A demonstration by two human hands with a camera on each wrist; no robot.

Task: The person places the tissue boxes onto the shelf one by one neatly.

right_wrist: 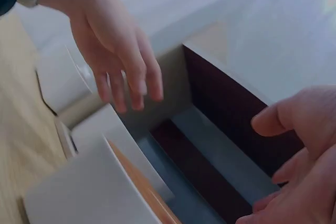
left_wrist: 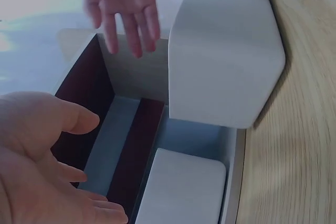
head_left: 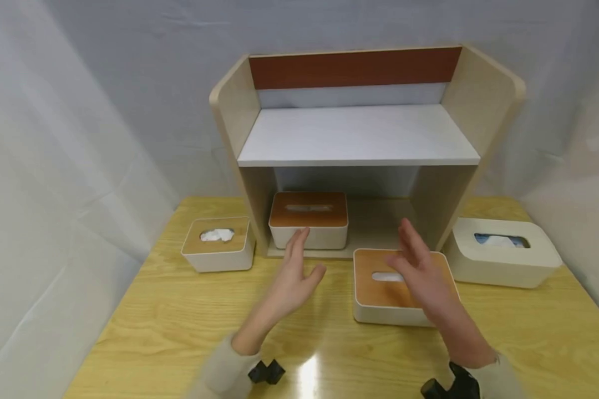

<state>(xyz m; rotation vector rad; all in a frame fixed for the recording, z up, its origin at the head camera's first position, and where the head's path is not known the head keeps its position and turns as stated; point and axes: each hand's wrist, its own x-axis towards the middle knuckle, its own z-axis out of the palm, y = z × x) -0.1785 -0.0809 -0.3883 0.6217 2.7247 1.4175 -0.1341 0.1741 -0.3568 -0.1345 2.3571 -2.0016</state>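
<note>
My left hand (head_left: 290, 285) hovers in front of the shelf unit, fingers extended and thumb apart, overlapping the lower edge of a tissue box (head_left: 309, 237) with a brown lid on the bottom shelf. Over a second brown-lidded tissue box (head_left: 379, 316) on the table, my right hand (head_left: 426, 280) is raised, fingers straight. The palms roughly face each other, and neither hand holds anything. Seen from the left wrist, this nearer box (left_wrist: 220, 61) stands beside the shelf opening. The right wrist view shows its white side (right_wrist: 89, 187) below the spread fingers.
The shelf unit (head_left: 354, 136) has a white upper board and a reddish-brown back strip. A small wood-topped tissue box (head_left: 219, 260) sits left of it. To its right is a larger cream tissue box (head_left: 499, 269). All stand on a wood-grain table (head_left: 179, 332) before pale curtains.
</note>
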